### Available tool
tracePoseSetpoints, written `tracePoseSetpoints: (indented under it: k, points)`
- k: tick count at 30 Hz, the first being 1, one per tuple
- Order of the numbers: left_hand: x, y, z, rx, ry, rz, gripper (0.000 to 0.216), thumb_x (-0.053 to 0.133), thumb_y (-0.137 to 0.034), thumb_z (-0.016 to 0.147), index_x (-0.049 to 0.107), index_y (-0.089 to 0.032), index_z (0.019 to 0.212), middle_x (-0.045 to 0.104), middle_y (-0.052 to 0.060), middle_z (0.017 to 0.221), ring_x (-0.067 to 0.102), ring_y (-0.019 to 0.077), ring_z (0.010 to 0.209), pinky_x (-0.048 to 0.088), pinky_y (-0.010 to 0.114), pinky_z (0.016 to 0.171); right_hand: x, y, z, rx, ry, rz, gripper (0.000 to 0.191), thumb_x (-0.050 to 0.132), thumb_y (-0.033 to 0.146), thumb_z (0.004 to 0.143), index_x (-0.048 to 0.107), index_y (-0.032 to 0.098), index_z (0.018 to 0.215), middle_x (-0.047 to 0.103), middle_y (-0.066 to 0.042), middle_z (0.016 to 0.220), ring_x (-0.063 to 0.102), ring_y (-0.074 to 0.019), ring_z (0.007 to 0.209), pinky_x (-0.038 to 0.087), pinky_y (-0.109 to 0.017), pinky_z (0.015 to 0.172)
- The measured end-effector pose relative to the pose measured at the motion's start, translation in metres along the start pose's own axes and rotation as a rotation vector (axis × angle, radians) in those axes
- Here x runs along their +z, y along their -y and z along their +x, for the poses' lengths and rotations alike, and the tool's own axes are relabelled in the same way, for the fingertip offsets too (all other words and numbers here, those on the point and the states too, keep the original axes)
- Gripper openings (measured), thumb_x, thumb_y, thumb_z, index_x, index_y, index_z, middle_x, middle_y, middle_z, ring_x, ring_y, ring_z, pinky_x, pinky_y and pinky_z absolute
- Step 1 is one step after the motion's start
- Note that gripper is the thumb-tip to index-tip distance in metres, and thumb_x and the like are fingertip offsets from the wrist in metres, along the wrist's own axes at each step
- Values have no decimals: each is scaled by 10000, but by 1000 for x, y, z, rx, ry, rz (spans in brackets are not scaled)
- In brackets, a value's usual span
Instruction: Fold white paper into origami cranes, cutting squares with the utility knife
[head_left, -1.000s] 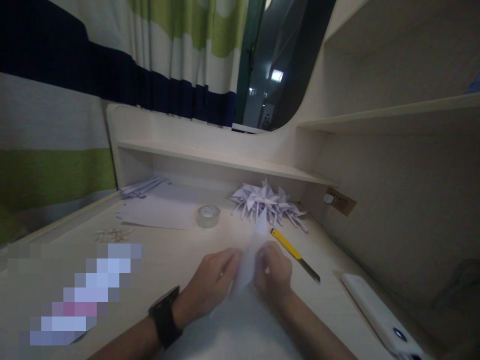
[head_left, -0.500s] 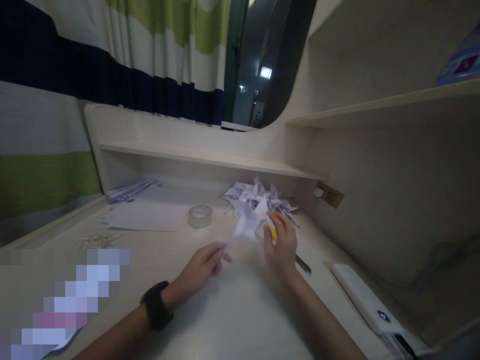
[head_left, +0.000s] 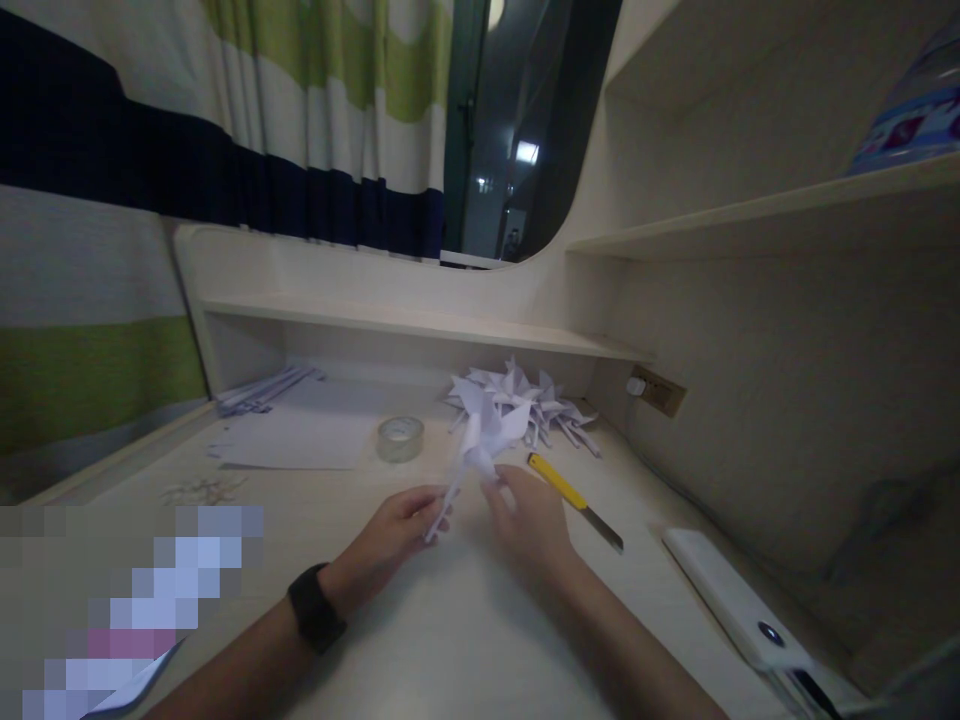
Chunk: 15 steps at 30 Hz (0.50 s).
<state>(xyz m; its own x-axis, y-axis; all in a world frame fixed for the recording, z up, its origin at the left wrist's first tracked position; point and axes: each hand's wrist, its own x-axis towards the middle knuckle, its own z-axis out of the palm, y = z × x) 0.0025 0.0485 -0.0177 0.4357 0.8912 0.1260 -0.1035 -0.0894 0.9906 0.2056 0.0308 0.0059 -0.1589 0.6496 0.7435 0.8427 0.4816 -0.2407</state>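
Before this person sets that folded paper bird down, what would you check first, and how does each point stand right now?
1. Left hand grips the paper bird's long lower point: ok.
2. Right hand steadies the bird from below: ok, fingers touch it.
3. Bird held above the desk, not lying on it: ok.
4. Yellow knife lies apart from both hands: ok, but close to the right hand; whether its blade is out, cannot tell.
5. Tape roll out of the way: ok, it sits behind the left hand.
6. Room on the pile of folded birds at the back: cannot tell.
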Motion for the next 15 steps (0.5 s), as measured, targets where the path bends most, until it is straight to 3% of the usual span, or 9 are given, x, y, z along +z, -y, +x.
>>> tracePoseSetpoints:
  k: [5,9,12,15]
  points:
    - [4,-3,-3,62,37,81,429,635,-480,815,677,-130,1058,639,61,804,534,166,717,406,276,648,-4,30,-4,71,151,440,242,517,230,899,607,188,1120,727,-54,921,696,-186,774,549,-282,678]
    - [5,-10,-4,66,10,77,426,631,-473,812,687,-134,1064,658,88,881,548,188,762,416,294,676,-9,33,-1,99,201,683,312,541,267,896,574,206,1200,692,-66,1107,694,-193,880,574,-298,715]
    - [1,-6,-1,43,-56,104,420,659,-484,772,711,-129,991,659,86,847,544,189,731,413,290,655,-8,20,0,128,67,482,318,530,246,890,573,182,1198,694,-97,1089,691,-188,811,574,-298,687]
    - [-3,2,2,46,-63,110,410,649,-491,773,715,-134,964,650,72,799,536,181,699,406,283,636,-3,4,1,91,-64,121,432,488,211,892,476,149,1319,559,-166,1300,654,-221,932,545,-371,813]
